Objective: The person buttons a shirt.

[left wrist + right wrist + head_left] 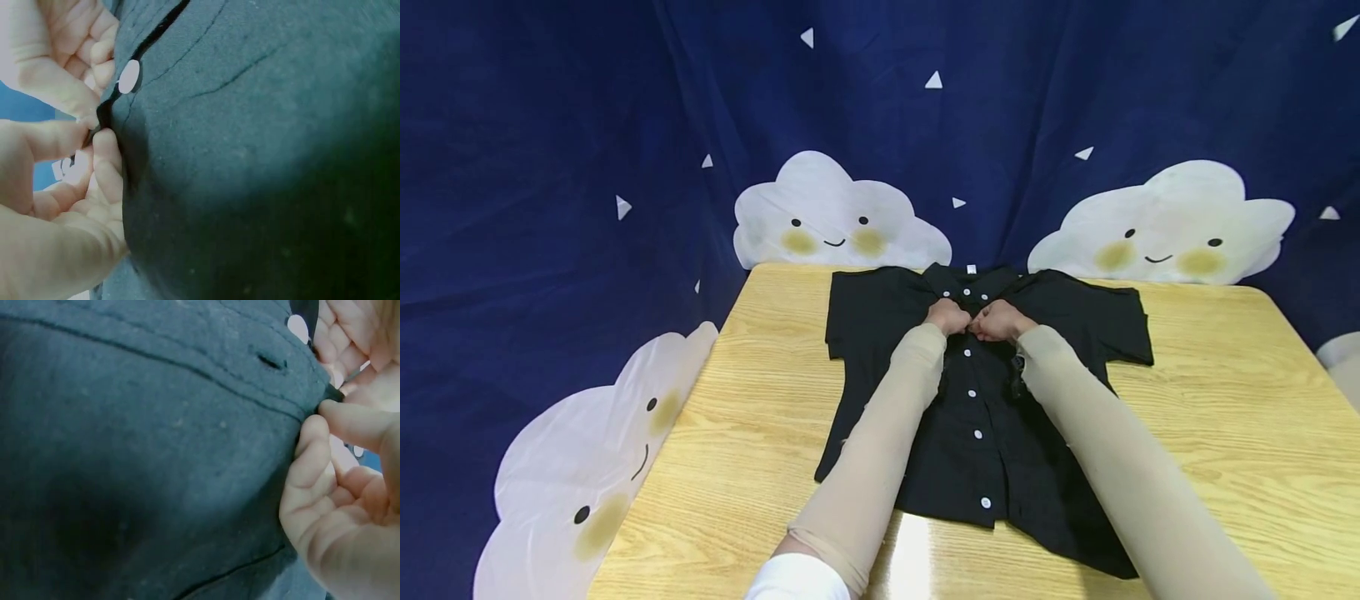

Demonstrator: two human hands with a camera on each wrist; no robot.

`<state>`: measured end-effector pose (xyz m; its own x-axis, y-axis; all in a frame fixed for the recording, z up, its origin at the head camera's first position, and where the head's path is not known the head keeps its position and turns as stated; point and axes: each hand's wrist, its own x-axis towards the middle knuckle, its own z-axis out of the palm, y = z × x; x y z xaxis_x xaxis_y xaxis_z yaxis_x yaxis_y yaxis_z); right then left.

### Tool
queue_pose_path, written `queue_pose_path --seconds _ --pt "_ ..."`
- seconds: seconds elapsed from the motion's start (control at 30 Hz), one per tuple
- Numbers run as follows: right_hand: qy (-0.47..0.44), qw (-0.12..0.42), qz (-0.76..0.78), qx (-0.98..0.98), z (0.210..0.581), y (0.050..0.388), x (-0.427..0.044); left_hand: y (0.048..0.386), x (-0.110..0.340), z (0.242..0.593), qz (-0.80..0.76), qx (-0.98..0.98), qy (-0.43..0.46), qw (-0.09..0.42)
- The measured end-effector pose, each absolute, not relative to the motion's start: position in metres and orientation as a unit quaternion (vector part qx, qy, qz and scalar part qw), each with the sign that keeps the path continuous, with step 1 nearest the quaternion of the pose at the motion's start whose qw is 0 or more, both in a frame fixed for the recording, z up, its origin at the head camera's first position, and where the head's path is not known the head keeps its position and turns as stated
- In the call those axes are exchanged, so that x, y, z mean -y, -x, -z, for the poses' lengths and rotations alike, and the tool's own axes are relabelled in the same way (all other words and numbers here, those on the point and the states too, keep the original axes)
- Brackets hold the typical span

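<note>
Left hand point(947, 317), right hand point(998, 321): both pinched the front of one black short-sleeved shirt point(947, 458), laid with collar point(1002, 280) at the far edge of the table point(760, 375). White buttons point(972, 393) lined its front; navy cloud-print curtain point(550, 125) hung behind.

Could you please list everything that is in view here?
Shirt: one, black, spread on the table
Buttons: at least seven, white, on the shirt's collar and front
Tag: one, white, at the neck
Table: one, light wood, under the shirt
Cloth: dark blue, behind and beside the table
Clouds: four, white, on the cloth, one cut off at the right edge
Triangles: several, white, on the cloth
Sleeves: two, beige, on the forearms
Cuff: one, white, above the left sleeve
Left hand: one, bare, pinching the shirt's front
Right hand: one, bare, pinching it alongside
</note>
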<state>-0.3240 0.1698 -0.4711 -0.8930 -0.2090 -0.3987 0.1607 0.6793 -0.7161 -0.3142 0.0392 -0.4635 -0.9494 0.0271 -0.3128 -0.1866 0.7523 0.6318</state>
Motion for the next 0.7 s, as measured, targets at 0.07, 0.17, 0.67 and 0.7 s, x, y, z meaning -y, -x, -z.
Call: queue_pose_path --seconds 0.07,0.17,0.67,0.7 --pt "0.018 0.233 0.403 -0.885 0.4718 0.3245 -0.1696 0.3161 -0.0384 0.4647 -0.353 -0.922 0.045 0.155" --pt "0.026 0.242 0.408 -0.88 0.4712 0.3251 -0.1696 0.3179 -0.0377 0.4662 -0.376 -0.911 0.051 0.158" --pt "0.027 0.269 0.408 -0.872 0.4703 0.3268 -0.1688 0.3198 -0.0372 0.4673 -0.33 -0.931 0.009 0.156" --pt "0.027 0.27 0.41 -0.871 0.4701 0.3267 -0.1686 0.3194 -0.0372 0.4672 -0.331 -0.931 0.011 0.154"
